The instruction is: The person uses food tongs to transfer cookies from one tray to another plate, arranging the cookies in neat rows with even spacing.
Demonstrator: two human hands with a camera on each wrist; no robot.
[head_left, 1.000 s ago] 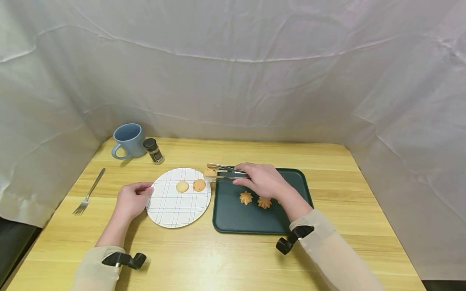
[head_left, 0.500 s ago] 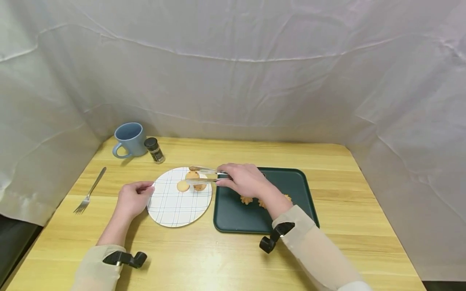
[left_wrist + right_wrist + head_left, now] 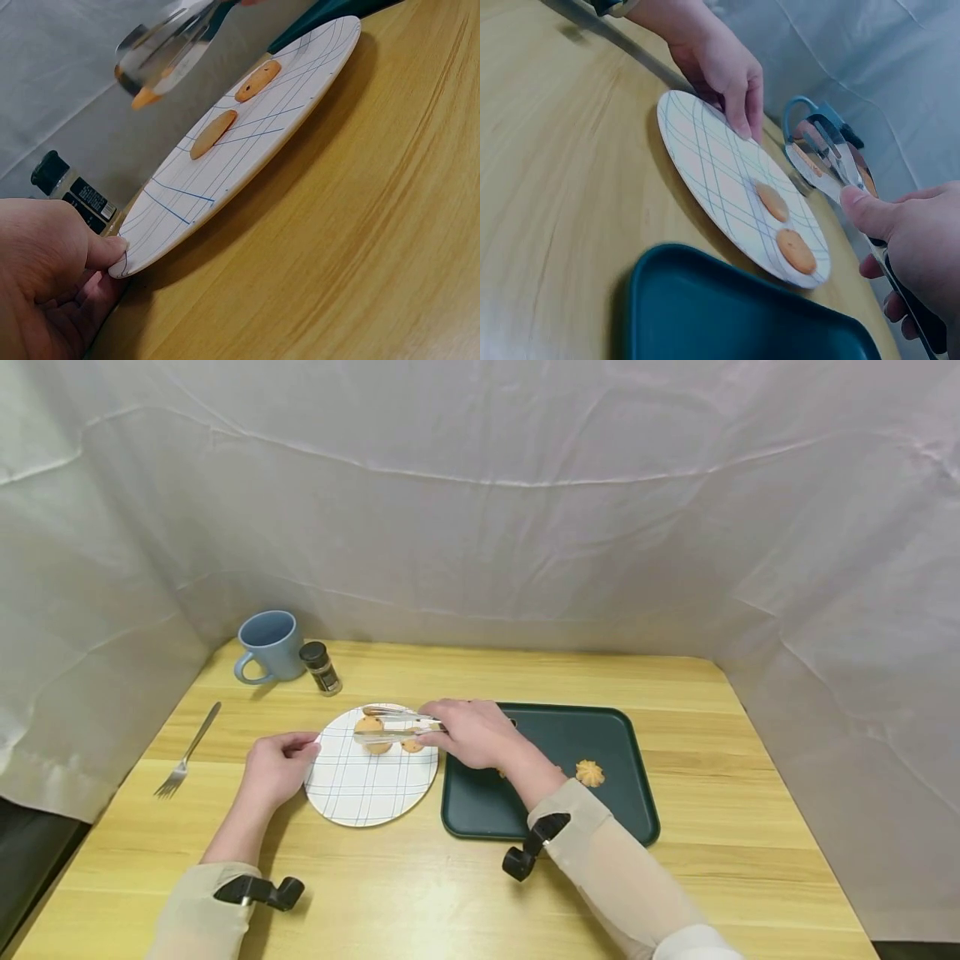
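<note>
My left hand (image 3: pixel 276 768) pinches the edge of a round white plate (image 3: pixel 360 793) with blue grid lines, thumb on its top in the left wrist view. My right hand (image 3: pixel 476 731) grips metal tongs (image 3: pixel 176 52) with a dark handle. Between the tongs' ends is a round speckled cookie (image 3: pixel 367 724), held above the plate's far part. Two flat cookies lie on the plate: a plain one (image 3: pixel 214 135) and a speckled one (image 3: pixel 259 81). In the head view, the tongs partly cover both.
Right of the plate lies a dark green tray (image 3: pixel 480 814) with a ridged, star-shaped cookie (image 3: pixel 589 772); my right hand and forearm hide others. A blue mug (image 3: pixel 272 647) and black-capped spice jar (image 3: pixel 321 670) stand at the back left. A fork (image 3: pixel 187 752) lies at left.
My right hand has moved left from over the tray, carrying the tongs and cookie across the plate's edge to above the plate. My left hand stays at the rim.
</note>
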